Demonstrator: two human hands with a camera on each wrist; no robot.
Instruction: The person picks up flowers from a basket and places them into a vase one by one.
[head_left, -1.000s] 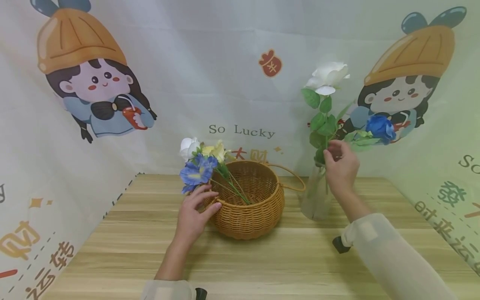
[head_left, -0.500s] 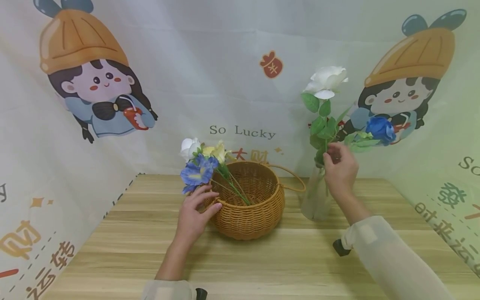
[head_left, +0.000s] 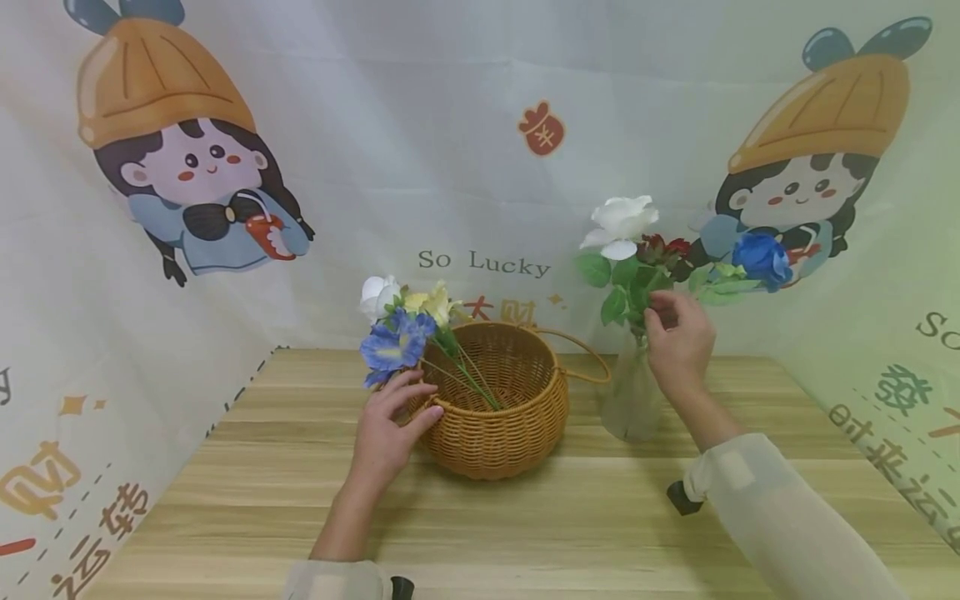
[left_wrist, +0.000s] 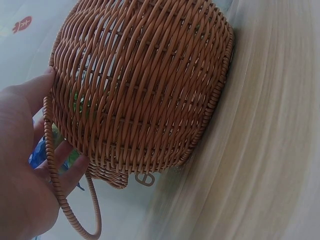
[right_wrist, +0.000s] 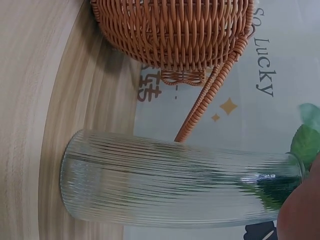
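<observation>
While the wooden table (head_left: 495, 542) bears everything, the wicker basket (head_left: 495, 442) stands near its middle, and the ribbed glass vase (head_left: 630, 408) stands upright, to the basket's right. The left hand (head_left: 386, 429) holds the basket, thumb and fingers bent at its rim. The right hand (head_left: 682, 342), at the vase's mouth, appears to pinch the white rose (head_left: 622, 221) by its stem. That rose sits lower and farther left than a second ago, so it is probably deeper in the vase; the work looks like settling it there. Over the basket's left rim leans the blue-violet flower (head_left: 392, 343). The blue rose (head_left: 761, 260) juts out beyond the right hand. The red flower (head_left: 663, 250) now shows more clearly beside the white rose. Above the blue-violet flower are the yellow flower (head_left: 437, 300) and the small white flower (head_left: 379, 297).
</observation>
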